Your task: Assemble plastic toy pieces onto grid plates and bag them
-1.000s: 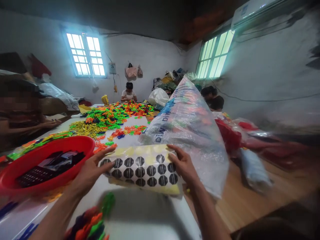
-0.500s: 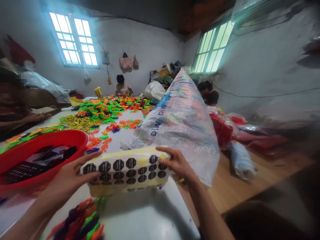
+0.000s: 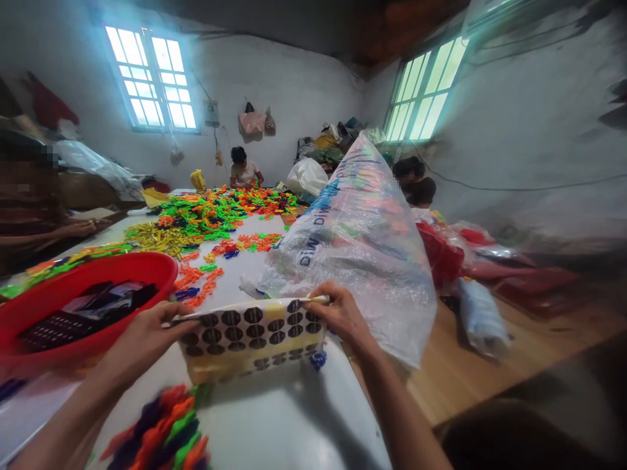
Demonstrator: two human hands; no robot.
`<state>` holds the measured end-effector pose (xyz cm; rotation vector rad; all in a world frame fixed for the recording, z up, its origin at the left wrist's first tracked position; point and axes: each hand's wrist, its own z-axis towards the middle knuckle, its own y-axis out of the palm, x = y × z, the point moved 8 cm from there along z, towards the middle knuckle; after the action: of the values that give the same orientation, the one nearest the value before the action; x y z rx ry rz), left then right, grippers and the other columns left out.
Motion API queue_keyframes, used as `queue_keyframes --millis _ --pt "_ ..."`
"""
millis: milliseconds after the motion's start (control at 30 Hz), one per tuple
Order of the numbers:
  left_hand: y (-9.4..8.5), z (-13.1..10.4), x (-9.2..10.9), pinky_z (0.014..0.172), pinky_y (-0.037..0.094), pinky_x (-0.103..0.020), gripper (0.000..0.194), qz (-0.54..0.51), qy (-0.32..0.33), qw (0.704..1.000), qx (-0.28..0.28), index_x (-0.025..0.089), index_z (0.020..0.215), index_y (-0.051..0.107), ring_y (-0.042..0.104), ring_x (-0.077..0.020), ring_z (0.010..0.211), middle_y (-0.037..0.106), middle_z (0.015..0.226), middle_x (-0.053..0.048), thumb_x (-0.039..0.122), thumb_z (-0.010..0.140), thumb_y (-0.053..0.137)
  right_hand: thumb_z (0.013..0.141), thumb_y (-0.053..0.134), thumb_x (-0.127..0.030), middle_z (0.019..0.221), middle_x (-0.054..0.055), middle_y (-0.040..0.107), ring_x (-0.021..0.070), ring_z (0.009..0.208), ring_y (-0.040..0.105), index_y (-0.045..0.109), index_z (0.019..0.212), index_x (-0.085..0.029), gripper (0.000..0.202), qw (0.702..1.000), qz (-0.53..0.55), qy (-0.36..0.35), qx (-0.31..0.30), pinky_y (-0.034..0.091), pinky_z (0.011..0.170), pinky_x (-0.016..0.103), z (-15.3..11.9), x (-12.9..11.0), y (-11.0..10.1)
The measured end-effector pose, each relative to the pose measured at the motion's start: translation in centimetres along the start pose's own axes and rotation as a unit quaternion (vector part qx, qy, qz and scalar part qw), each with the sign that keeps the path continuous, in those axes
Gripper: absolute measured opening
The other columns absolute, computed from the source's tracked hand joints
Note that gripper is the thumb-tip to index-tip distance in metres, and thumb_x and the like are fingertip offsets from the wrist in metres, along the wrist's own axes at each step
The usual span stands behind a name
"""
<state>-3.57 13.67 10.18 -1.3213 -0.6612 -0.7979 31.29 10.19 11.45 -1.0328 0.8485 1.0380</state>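
Between both hands stands a sheet of black octagonal stickers on a pale yellowish backing, its upper edge toward me and its lower part hanging over the white table. My left hand pinches the sheet's upper left corner, thumb and fingers closed. At the upper right corner my right hand pinches the edge, which looks rolled or folded there. Small blue plastic pieces show just behind the sheet's right end. Below my left hand lies a heap of orange, green and dark plastic pieces.
A red basin with dark printed cards stands at left. Behind are a large plastic sack and piles of bright plastic pieces. A wrapped roll lies on the wooden table. Co-workers sit at left, back and right.
The sheet, earlier bulging toward its top, is now drawn flatter with a thin upper edge. My hands have closed into pinches at its corners. The view has shifted slightly.
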Motion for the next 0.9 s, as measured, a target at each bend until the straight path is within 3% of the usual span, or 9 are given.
queue_keyframes --millis 100,233,333,433,533,600,633,800,900 --pt "-0.6 0.2 0.3 0.068 0.047 -0.029 0.031 0.041 0.054 0.997 0.028 0.024 0.067 0.07 0.06 -0.0254 0.079 0.065 0.077 -0.003 0.055 0.063 0.071 0.068 0.071 -0.037 0.096 0.006 0.06 0.019 0.091 0.057 0.067 0.066 -0.018 0.02 0.999 0.0 -0.043 0.014 0.046 0.062 0.023 0.3 -0.4 -0.2" --pt "0.8 -0.3 3.5 0.092 0.043 -0.04 0.042 0.1 0.104 0.989 0.031 0.025 0.082 0.074 0.059 -0.0336 0.101 0.067 0.108 -0.009 0.053 0.051 0.079 0.081 0.058 -0.044 0.064 -0.001 0.057 0.0123 0.059 0.054 0.062 0.077 -0.018 0.026 0.995 0.06 0.0 -0.075 0.039 0.048 0.02 0.6 -0.2 1.9" --pt "4.3 -0.8 8.7 0.099 0.04 -0.04 0.069 0.05 0.158 0.986 -0.029 0.024 0.112 0.067 0.055 -0.0336 0.115 0.062 0.124 -0.01 0.047 0.049 0.081 0.083 0.057 -0.044 0.057 -0.004 0.054 0.0109 0.051 0.05 0.061 0.081 -0.019 0.026 0.991 0.039 -0.024 -0.125 0.035 0.046 0.02 1.2 -1.9 3.8" --pt "8.7 -0.6 12.0 0.072 0.05 -0.031 0.035 -0.032 0.153 0.977 -0.143 0.021 0.093 0.071 0.065 -0.0248 0.082 0.071 0.087 -0.004 0.04 0.063 0.072 0.084 0.059 -0.041 0.06 -0.003 0.056 0.0125 0.056 0.052 0.063 0.081 -0.019 0.022 0.985 -0.026 -0.109 -0.13 0.04 0.053 0.023 2.4 -4.7 5.0" --pt "9.6 0.8 11.5 0.051 0.042 -0.025 0.02 -0.121 0.095 0.984 -0.089 0.018 0.067 0.065 0.059 -0.0175 0.058 0.063 0.06 0.0 0.037 0.069 0.068 0.084 0.06 -0.032 0.089 0.005 0.064 0.0206 0.085 0.059 0.064 0.093 -0.02 0.015 0.962 -0.127 -0.238 0.037 0.047 0.078 0.034 2.4 -8.0 3.7" --pt "9.0 1.6 9.8 0.05 0.042 -0.024 0.026 -0.219 0.042 0.975 -0.02 0.016 0.071 0.063 0.06 -0.017 0.057 0.064 0.061 0.0 0.041 0.068 0.07 0.086 0.056 -0.027 0.104 0.009 0.062 0.0245 0.101 0.056 0.062 0.104 -0.022 0.02 0.935 -0.161 -0.278 0.15 0.043 0.09 0.04 1.1 -8.9 2.7" --pt "8.8 1.8 9.0 0.051 0.044 -0.025 0.029 -0.276 0.021 0.961 -0.003 0.016 0.077 0.063 0.062 -0.0176 0.059 0.067 0.065 -0.001 0.043 0.068 0.072 0.087 0.054 -0.026 0.106 0.01 0.061 0.025 0.104 0.055 0.06 0.109 -0.023 0.022 0.932 -0.162 -0.277 0.168 0.043 0.092 0.041 0.5 -8.7 2.8" --pt "9.0 1.5 8.2 0.066 0.053 -0.031 0.04 -0.512 -0.022 0.859 0.013 0.017 0.093 0.06 0.068 -0.0207 0.073 0.072 0.082 -0.003 0.035 0.063 0.079 0.084 0.061 -0.027 0.112 0.009 0.06 0.0234 0.103 0.057 0.052 0.12 -0.023 0.037 0.969 -0.106 -0.219 0.05 0.048 0.088 0.037 -1.8 -4.9 6.8" --pt "9.6 1.0 8.2 0.07 0.054 -0.031 0.037 -0.551 -0.047 0.832 0.04 0.017 0.088 0.06 0.069 -0.0209 0.079 0.073 0.084 -0.004 0.036 0.062 0.079 0.081 0.066 -0.03 0.117 0.01 0.059 0.0243 0.105 0.057 0.049 0.126 -0.023 0.049 0.977 -0.072 -0.197 0.03 0.049 0.088 0.037 -2.3 -3.8 8.9"
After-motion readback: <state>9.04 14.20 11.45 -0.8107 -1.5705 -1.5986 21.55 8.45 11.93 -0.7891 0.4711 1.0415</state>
